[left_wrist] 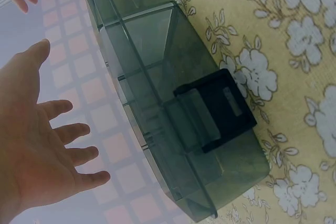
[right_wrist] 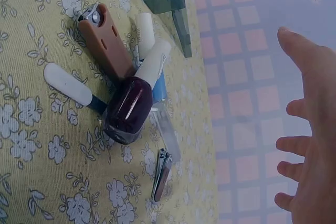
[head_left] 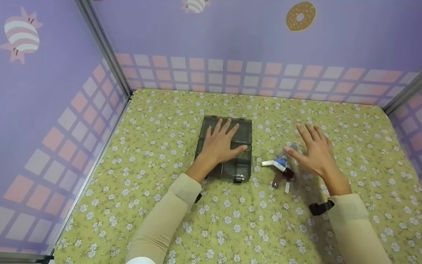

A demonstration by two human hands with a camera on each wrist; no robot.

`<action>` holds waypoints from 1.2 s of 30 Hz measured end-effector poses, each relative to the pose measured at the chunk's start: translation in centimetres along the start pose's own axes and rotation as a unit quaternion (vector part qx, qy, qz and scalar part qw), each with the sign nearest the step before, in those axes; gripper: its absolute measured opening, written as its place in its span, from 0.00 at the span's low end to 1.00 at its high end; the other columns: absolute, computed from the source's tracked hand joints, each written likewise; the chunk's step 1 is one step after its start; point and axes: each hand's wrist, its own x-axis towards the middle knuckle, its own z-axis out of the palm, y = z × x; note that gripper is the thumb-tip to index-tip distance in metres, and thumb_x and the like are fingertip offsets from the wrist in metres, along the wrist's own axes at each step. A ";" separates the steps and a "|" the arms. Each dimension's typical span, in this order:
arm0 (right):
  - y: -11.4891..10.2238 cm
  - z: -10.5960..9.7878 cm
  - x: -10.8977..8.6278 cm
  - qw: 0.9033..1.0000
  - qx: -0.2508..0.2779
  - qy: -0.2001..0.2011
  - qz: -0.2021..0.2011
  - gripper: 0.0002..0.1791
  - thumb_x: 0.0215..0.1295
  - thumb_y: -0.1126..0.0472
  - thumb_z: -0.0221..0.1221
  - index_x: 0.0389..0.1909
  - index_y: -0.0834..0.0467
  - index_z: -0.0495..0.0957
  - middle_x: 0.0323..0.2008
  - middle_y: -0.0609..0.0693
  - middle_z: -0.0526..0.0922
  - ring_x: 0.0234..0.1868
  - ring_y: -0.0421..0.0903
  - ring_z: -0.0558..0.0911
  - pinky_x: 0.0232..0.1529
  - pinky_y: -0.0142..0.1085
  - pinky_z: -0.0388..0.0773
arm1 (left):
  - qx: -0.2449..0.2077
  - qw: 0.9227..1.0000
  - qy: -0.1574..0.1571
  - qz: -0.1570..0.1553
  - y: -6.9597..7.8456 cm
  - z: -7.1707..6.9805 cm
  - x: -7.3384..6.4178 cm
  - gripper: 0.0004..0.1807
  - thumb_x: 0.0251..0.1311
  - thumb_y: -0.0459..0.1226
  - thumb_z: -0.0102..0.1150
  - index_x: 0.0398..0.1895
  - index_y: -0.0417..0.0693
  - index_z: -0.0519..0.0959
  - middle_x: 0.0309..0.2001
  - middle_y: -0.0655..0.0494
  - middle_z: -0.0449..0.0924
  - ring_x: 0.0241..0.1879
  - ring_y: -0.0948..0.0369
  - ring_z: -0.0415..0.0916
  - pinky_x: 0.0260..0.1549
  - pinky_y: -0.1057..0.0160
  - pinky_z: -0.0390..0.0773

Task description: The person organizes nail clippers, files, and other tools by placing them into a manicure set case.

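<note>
A dark, see-through compartment box lies on the cloth, with a black latch on its near side. My left hand is over the box, fingers spread and holding nothing; the left wrist view has a gap between palm and box. Over a small pile to the right, my right hand is raised with loose, parted fingers and nothing in it. In that pile are a dark red nail polish bottle with a white cap, a brown-cased nail clipper and a smaller nail clipper.
A white-handled tool, a blue piece and a clear strip lie among the pile. Yellow flowered cloth covers the table. Purple panels stand at the back and both sides, joined by metal posts.
</note>
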 end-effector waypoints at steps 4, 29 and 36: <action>0.3 0.1 -0.2 1.000 0.008 0.007 -0.007 0.50 0.73 0.34 0.60 0.86 0.50 0.53 0.84 0.62 0.51 0.83 0.69 0.47 0.74 0.77 0.43 | 0.002 1.000 -0.002 0.000 0.0 0.1 -0.1 0.50 0.70 0.75 0.43 0.88 0.64 0.49 0.87 0.53 0.41 0.85 0.48 0.35 0.80 0.36 0.41; 3.1 4.0 0.1 0.993 0.103 -0.049 0.004 0.44 0.75 0.46 0.66 0.83 0.58 0.60 0.77 0.71 0.60 0.75 0.74 0.62 0.67 0.75 0.62 | -0.148 0.988 -0.017 -0.033 -7.4 0.4 -3.5 0.47 0.77 0.59 0.55 0.88 0.51 0.47 0.83 0.42 0.50 0.81 0.44 0.50 0.74 0.39 0.64; 3.6 5.2 1.3 0.993 0.092 -0.071 -0.017 0.37 0.75 0.56 0.67 0.78 0.65 0.66 0.75 0.70 0.64 0.72 0.72 0.67 0.66 0.71 0.68 | -0.230 0.970 -0.039 -0.064 -9.4 0.5 -4.7 0.48 0.78 0.50 0.59 0.88 0.45 0.43 0.84 0.40 0.45 0.82 0.43 0.50 0.75 0.39 0.62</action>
